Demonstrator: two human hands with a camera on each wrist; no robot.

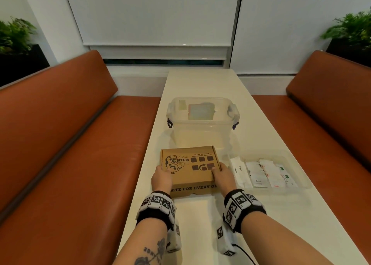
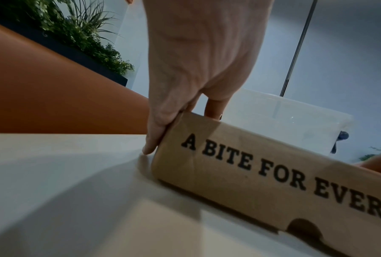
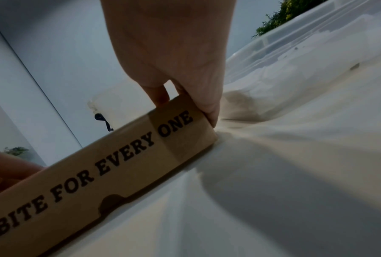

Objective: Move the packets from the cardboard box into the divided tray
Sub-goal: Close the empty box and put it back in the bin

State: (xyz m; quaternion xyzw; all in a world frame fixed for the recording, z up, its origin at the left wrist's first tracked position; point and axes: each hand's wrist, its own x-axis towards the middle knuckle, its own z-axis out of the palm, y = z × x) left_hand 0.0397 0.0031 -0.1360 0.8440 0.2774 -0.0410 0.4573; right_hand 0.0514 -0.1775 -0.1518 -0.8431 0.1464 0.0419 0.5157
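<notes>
Currently the left hand [image 1: 162, 176] and right hand [image 1: 222, 176] grip the closed cardboard box [image 1: 189, 169] between them, thumbs on the lid, fingers curled down its side walls. Packets [image 1: 261, 174] lie in the divided tray [image 1: 301, 181] just right of the right hand. Beyond both hands stands a clear lidded container [image 1: 202, 120] on the table [image 1: 200, 224].

On the table [image 1: 200, 234], my cardboard box [image 1: 188, 170] sits near; tub [image 1: 202, 128] behind, divided tray [image 1: 299, 186] with packets [image 1: 263, 174] right.
</notes>
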